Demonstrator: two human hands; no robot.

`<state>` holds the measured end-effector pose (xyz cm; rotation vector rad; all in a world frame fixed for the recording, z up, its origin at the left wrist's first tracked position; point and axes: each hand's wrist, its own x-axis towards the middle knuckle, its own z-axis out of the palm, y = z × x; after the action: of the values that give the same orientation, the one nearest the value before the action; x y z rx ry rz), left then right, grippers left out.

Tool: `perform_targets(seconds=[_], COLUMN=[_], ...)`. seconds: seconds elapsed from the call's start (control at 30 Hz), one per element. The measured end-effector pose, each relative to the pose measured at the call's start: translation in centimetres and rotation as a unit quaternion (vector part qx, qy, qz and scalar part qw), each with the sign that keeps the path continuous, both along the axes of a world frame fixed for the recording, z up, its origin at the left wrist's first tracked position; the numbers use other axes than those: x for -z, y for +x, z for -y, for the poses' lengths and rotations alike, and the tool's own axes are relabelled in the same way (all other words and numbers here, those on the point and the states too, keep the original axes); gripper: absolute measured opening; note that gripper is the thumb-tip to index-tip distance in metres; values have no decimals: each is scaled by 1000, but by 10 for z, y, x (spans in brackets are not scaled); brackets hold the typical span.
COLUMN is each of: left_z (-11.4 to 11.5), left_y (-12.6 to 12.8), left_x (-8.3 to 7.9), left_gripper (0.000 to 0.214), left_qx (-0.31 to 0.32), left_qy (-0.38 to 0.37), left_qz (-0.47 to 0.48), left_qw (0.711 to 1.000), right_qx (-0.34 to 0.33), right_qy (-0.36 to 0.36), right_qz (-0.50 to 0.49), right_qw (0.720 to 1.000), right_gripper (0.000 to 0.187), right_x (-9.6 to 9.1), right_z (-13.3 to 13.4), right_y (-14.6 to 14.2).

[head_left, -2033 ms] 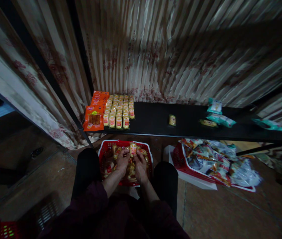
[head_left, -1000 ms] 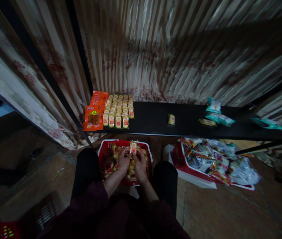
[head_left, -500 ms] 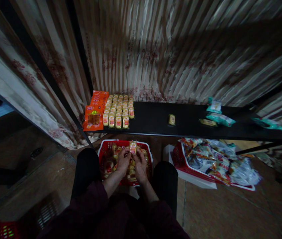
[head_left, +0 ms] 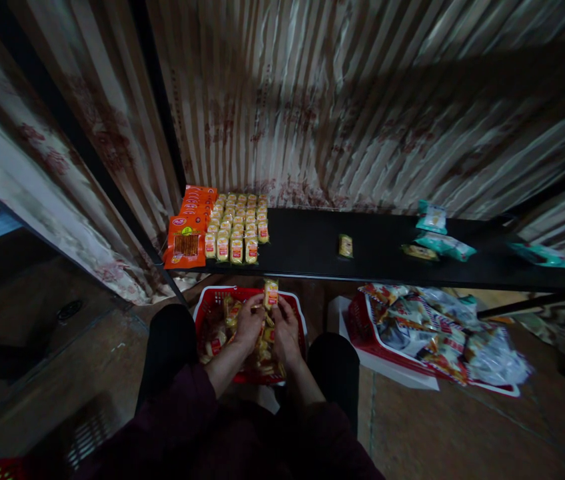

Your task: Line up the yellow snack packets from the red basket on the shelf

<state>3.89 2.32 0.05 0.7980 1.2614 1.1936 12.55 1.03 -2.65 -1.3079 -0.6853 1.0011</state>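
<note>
A small yellow-wrapped snack cake (head_left: 271,291) with a red label stands upright between my two hands, above the red basket (head_left: 202,308). My right hand (head_left: 286,332) pinches its lower right side. On the lower left, the fingers of my left hand (head_left: 248,327) are closed against it. Under both hands, the basket holds more wrapped snack cakes (head_left: 216,341), partly hidden by my wrists. On the black shelf (head_left: 302,243) in front, similar snack cakes (head_left: 236,248) stand upright in rows beside a line of orange snack packs (head_left: 185,243).
A single snack cake (head_left: 345,245) stands mid-shelf. Farther right lie teal packets (head_left: 445,247) and a yellow packet (head_left: 420,252). A second red basket (head_left: 361,327) with bagged snacks sits on the floor at right. Dark shelf posts (head_left: 160,100) rise before a striped curtain (head_left: 312,120).
The snack cake between my hands has risen slightly toward the shelf edge and moved a little right. The whole view has shifted slightly. The shelf rows look the same.
</note>
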Motion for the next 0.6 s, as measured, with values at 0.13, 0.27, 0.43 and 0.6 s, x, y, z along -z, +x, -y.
perform_targets(seconds=[0.13, 0.27, 0.43, 0.6], left_z=[-14, -27, -42, -56], left_y=[3, 5, 9, 13], left_x=[1, 6, 7, 7], left_gripper=[31, 31, 33, 34], left_qx=[-2, 9, 26, 16], left_qy=[15, 47, 75, 78], left_qz=[-11, -40, -101, -103], left_qw=[1000, 998, 992, 991], right_qx=[4, 14, 4, -17], right_qy=[-5, -10, 9, 22], right_qz=[-44, -31, -45, -27], right_qw=[999, 999, 999, 999], right_gripper=[46, 45, 41, 37], right_x=[-6, -17, -25, -15], right_z=[-17, -32, -49, -65], right_y=[1, 5, 12, 19])
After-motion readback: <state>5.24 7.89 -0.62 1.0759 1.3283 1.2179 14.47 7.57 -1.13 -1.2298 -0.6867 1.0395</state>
